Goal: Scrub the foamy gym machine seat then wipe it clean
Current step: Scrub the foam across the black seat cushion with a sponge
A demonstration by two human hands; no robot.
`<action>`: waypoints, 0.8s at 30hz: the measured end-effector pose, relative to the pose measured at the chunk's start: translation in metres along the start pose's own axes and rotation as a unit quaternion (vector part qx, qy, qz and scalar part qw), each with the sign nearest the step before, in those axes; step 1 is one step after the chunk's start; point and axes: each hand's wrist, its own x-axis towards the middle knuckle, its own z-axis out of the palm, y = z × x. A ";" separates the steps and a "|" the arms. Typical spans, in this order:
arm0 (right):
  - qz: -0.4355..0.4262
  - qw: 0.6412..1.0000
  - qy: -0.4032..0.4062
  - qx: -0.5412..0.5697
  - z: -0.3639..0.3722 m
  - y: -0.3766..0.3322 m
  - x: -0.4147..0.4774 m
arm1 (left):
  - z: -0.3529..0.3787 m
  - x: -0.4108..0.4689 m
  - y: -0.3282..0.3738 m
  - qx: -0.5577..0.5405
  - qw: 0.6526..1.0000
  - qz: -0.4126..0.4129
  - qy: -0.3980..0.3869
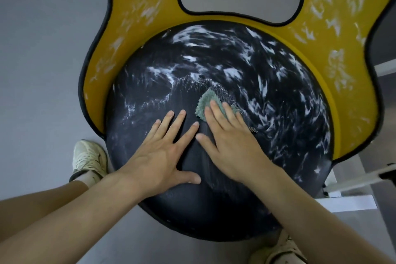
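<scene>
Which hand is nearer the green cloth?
Right. The right hand presses flat on the green cloth; the left hand rests on the black seat just left of it.

Gym, I'd say: padded black seat before me, yellow back pad above, white machine frame lower right, grey floor left.

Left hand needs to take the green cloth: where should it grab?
Probably the fringed corner of the green cloth sticking out past the right hand; the rest is pinned flat. The left hand can come from its own side and pinch that edge off the seat.
</scene>
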 end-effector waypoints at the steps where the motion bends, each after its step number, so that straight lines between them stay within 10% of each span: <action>1: 0.001 1.000 0.005 0.000 0.006 -0.002 -0.011 | -0.001 0.000 0.000 -0.001 1.000 0.001 -0.004; 7: -0.021 0.999 -0.030 -0.004 0.047 -0.021 -0.108 | -0.001 -0.003 0.000 -0.002 1.000 -0.010 0.003; 17: 0.032 0.999 -0.007 0.035 -0.005 -0.014 0.016 | 0.000 -0.004 -0.003 -0.007 1.000 -0.014 0.009; 24: -0.031 0.999 -0.015 -0.008 0.044 -0.031 -0.103 | 0.003 -0.003 -0.005 -0.020 1.000 -0.012 0.009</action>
